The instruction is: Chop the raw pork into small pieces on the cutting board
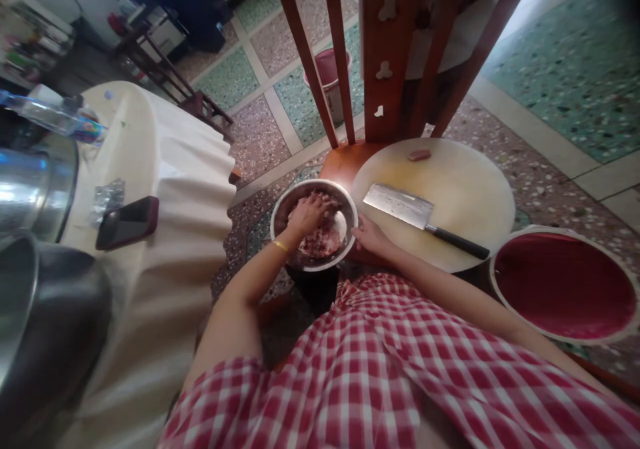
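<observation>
Head view: red-and-white checked shirt (360, 355) nearest, bare forearms reaching out from it, yellow bracelet (281, 244) on the left wrist. Left hand (311, 214) is palm down in the bowl, fingers loosely spread over and into the meat, tips partly lost in it. Right hand (370, 234) grips the near right side of the bowl's rim. Meat (319, 245) sits inside the steel bowl (341, 225): raw, minced, rough and lumpy, pinkish red with paler flecks and some darker bits, heaped under the hand and thinner toward the near side; a shiny patch of metal shows at its right. Bowl is round and stands about level at the chair's left edge; what supports its near side is hard to see. Right of it, a round pale board (465, 189) rests over the chair seat (343, 160), yellowish stains across the middle. Cleaver (403, 205) lies flat on the board, smeared blade toward the bowl, black handle toward the bucket. Small reddish piece (419, 155) near the board's far edge. Bucket (565, 289) at right, deep red inside. Left, a table (193, 155) under cream cloth carries a phone (127, 223), crumpled plastic (109, 199) and a bottle (50, 114) on its side; steel pots (75, 295) alongside. Farther off: slatted wooden chair back (383, 49), pink bin (333, 69) behind it, green and pinkish speckled floor (255, 109).
</observation>
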{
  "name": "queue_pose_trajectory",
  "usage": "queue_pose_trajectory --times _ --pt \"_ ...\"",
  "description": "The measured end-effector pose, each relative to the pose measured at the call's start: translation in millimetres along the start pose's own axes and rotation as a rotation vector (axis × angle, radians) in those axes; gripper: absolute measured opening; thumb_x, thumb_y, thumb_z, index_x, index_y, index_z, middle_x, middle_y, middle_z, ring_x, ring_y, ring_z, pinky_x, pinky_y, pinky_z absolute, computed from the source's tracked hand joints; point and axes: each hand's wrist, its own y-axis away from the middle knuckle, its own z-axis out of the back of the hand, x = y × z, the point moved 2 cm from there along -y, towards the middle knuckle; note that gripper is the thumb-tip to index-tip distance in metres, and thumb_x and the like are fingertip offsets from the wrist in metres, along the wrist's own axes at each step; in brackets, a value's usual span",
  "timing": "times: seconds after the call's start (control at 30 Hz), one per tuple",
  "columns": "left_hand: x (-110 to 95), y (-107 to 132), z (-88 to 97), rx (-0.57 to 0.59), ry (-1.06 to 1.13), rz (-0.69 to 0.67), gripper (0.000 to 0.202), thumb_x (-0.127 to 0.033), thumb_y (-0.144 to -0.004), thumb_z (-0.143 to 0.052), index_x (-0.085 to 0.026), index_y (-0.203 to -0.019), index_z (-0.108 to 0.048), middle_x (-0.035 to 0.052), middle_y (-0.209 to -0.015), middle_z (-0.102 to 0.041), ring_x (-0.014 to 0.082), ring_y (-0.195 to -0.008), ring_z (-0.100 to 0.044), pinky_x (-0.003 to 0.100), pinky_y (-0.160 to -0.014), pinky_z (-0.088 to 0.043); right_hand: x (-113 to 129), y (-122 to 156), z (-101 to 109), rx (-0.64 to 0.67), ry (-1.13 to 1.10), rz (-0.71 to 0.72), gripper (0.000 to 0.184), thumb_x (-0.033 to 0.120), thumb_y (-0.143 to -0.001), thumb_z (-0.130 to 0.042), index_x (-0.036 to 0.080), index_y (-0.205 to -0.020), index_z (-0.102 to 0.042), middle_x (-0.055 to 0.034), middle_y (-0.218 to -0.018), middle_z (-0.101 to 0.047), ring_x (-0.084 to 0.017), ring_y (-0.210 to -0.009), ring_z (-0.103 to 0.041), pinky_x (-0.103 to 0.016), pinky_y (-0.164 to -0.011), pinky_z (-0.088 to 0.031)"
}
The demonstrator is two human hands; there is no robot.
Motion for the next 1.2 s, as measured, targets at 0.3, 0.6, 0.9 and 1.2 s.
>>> queue_pose_trajectory --times 0.3,0.6,0.9,1.2 --pt "-12.6 70.3 -45.9 0.304 0.151 0.262 0.075 -0.042 -0.071 -0.064 -0.013 -0.134 -0.038 0.0209 -0.129 -0.046 0.0343 -0.114 -0.049 0.041 -0.095 -0.039 -0.4 1.0 0.2 0.002 -0.029 0.0 0.037 0.019 -0.079 -0.045 0.017 -0.117 -0.047 0.0097 -0.041 -0.048 -0.011 -0.035 -0.049 -0.019 -0.037 -0.036" --pt "-27.5 -9.7 -43.0 0.045 0.65 0.493 0.047 -0.016 -0.081 -0.045 -0.01 -0.127 -0.044 0.0148 -0.12 -0.057 0.0194 -0.104 -0.056 0.031 -0.093 -0.043 -4.4 -3.4 1.8 0.0 0.008 -0.001 0.033 0.021 -0.08 -0.048 0.019 -0.113 -0.047 0.009 -0.044 -0.05 -0.011 -0.035 -0.048 -0.02 -0.036 -0.037" --pt "-41.5 47.0 2.0 0.069 0.236 -0.127 0.04 -0.026 -0.085 -0.047 -0.029 -0.125 -0.05 0.0049 -0.131 -0.05 0.0221 -0.117 -0.048 0.036 -0.099 -0.036 -4.1 -3.9 1.2 -0.011 -0.019 0.006 0.034 0.021 -0.079 -0.047 0.017 -0.113 -0.047 0.0101 -0.043 -0.048 -0.01 -0.034 -0.047 -0.019 -0.035 -0.036" --pt "-25.7 4.3 -31.6 0.087 -0.022 -0.216 0.033 -0.027 -0.09 -0.039 -0.023 -0.116 -0.058 0.0056 -0.112 -0.064 0.0216 -0.115 -0.048 0.045 -0.106 -0.023 -4.2 -2.9 1.5 -0.005 -0.025 -0.002 0.041 0.019 -0.078 -0.045 0.017 -0.119 -0.046 0.0098 -0.042 -0.049 -0.012 -0.033 -0.048 -0.02 -0.034 -0.036"
